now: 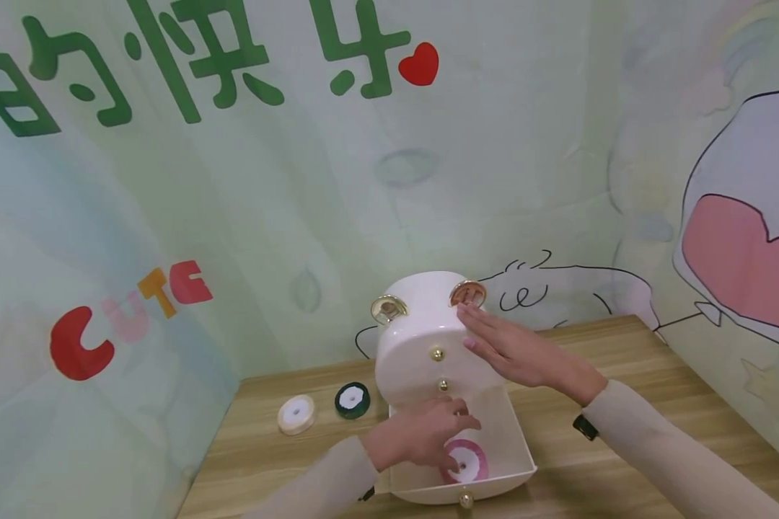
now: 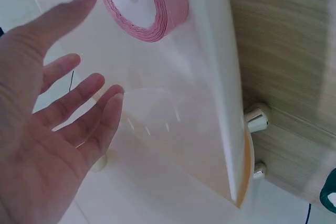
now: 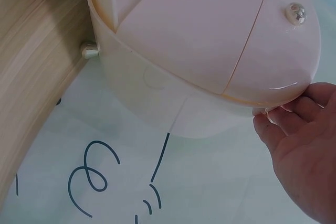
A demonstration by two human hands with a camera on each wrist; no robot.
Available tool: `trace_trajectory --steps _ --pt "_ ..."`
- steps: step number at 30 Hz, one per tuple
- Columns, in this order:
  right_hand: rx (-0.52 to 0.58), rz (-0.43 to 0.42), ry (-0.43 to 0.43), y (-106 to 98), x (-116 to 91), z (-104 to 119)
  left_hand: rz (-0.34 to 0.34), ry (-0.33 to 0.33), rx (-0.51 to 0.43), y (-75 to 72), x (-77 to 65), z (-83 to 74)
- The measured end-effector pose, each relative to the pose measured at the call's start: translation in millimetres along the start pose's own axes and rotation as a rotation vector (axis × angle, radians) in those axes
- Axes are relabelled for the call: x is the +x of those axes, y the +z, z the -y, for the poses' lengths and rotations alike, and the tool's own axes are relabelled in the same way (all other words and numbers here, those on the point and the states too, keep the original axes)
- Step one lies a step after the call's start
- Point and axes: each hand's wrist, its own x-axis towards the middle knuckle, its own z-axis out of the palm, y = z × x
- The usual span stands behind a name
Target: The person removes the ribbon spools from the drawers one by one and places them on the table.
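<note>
A white rounded storage box [image 1: 405, 364] with gold ears and gold knobs stands on the table, its bottom drawer [image 1: 509, 443] pulled out. Inside that drawer lies a roll of pink ribbon [image 2: 170, 3] on a white core. My left hand [image 1: 418, 434] hovers over the drawer beside the roll, fingers loosely spread; the left wrist view shows a gap between fingertips and ribbon. At the box's upper right, the extended fingers of my right hand [image 1: 519, 352] touch its edge by the right ear [image 1: 469, 292]. The right wrist view shows those fingertips against the rim.
Left of the box, a cream ribbon roll [image 1: 296, 415] and a dark green ribbon roll [image 1: 353, 400] lie on the wooden table [image 1: 253, 450]. A printed curtain [image 1: 285, 202] hangs behind and on both sides. The drawer front with its gold knob [image 1: 466, 499] juts toward me.
</note>
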Motion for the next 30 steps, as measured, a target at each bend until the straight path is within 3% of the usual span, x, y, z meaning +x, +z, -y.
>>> trace_trajectory --steps 11,17,21,30 --pt "-0.009 0.007 -0.012 0 1 1 0.134 0.073 0.033 -1.7 18.0 -2.6" --pt "-0.003 0.014 0.001 1 -1 0 0.132 0.140 0.064 14.9 24.8 0.3" --pt "0.002 0.017 0.008 2 -3 0 0.133 0.172 0.024 25.2 26.9 1.6" --pt "-0.003 0.018 0.008 2 0 1 0.117 0.194 0.065 31.3 26.8 0.4"
